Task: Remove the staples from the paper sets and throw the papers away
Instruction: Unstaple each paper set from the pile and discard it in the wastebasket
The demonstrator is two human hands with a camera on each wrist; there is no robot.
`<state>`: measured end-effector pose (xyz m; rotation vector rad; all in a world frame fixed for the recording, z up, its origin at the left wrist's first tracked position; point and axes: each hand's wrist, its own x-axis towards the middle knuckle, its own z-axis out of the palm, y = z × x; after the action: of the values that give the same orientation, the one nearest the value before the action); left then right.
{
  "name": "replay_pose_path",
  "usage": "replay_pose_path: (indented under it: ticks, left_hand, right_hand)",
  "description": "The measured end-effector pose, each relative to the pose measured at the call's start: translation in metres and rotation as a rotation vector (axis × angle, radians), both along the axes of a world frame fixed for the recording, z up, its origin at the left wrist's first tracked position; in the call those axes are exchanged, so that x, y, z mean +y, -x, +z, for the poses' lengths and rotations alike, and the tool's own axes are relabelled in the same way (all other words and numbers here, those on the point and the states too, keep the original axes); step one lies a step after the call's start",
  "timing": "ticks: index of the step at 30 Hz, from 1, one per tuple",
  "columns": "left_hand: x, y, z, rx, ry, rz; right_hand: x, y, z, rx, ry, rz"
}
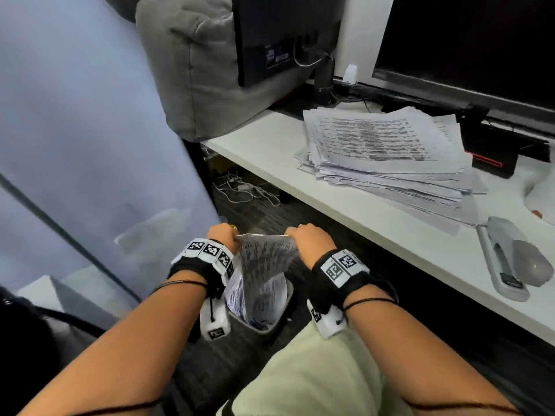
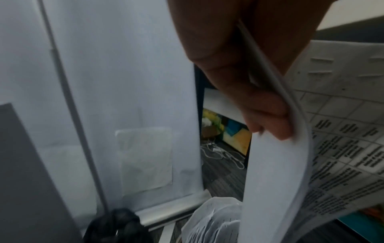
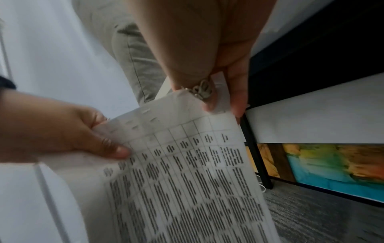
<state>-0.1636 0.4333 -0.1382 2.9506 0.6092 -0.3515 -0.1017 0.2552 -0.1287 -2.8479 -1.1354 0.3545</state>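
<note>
The white bench (image 1: 390,223) runs along your right, carrying a thick, untidy stack of printed papers (image 1: 387,151) and, nearer you, a grey stapler (image 1: 507,259). Below and between your arms stands a grey waste bin (image 1: 264,322) on the floor, already holding crumpled printed sheets. Directly above it you hold one paper set (image 1: 264,253) by its top edge — your left hand (image 1: 223,234) pinches the left corner with fingers (image 2: 268,118) curled round the sheets, your right hand (image 1: 309,238) pinches the right corner — and the pages hang down into the bin's mouth.
</note>
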Motion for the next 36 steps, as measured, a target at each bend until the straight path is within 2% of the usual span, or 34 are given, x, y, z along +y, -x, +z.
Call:
replay_pose_path:
  ticks: [9,12,15,17,19,21,23,26,29,31,33,36]
  left_hand:
    - [0.023,-0.024,-0.081,0.057,0.202,0.281]
    - [0.022,-0.026,-0.109,-0.008,0.321,0.436]
    - [0.022,-0.031,-0.141,-0.033,0.328,0.496]
    - [0.022,-0.028,-0.172,-0.007,0.349,0.501]
    - [0.018,-0.024,-0.209,0.103,0.348,0.486]
    - [0.006,-0.017,-0.243,0.184,0.395,0.545]
    - [-0.011,-0.01,-0.276,0.198,0.332,0.598]
    - [-0.025,-0.003,-0.308,0.259,0.277,0.57]
    - [-0.024,-0.001,-0.31,0.33,0.351,0.504]
    - [-0.02,0.0,-0.302,0.31,0.339,0.496]
    - [-0.01,-0.005,-0.283,0.281,0.265,0.444]
    - [0.011,-0.018,-0.234,0.214,0.103,0.224]
  right_hand:
    - [0.056,-0.067,-0.082,0.142,0.106,0.083]
    - [0.068,-0.076,-0.121,0.162,0.034,0.079]
    - [0.072,-0.078,-0.153,0.18,-0.03,0.091]
    - [0.073,-0.072,-0.182,0.149,-0.086,0.066]
    - [0.073,-0.065,-0.209,0.052,-0.124,0.103]
    - [0.073,-0.064,-0.235,0.122,0.017,0.193]
    - [0.077,-0.064,-0.26,0.226,0.183,0.248]
    - [0.079,-0.06,-0.284,0.319,0.333,0.27]
    - [0.076,-0.059,-0.296,0.361,0.327,0.256]
    - [0.075,-0.06,-0.285,0.338,0.284,0.257]
    - [0.076,-0.061,-0.266,0.286,0.203,0.217]
    - [0.078,-0.052,-0.214,0.159,0.047,0.102]
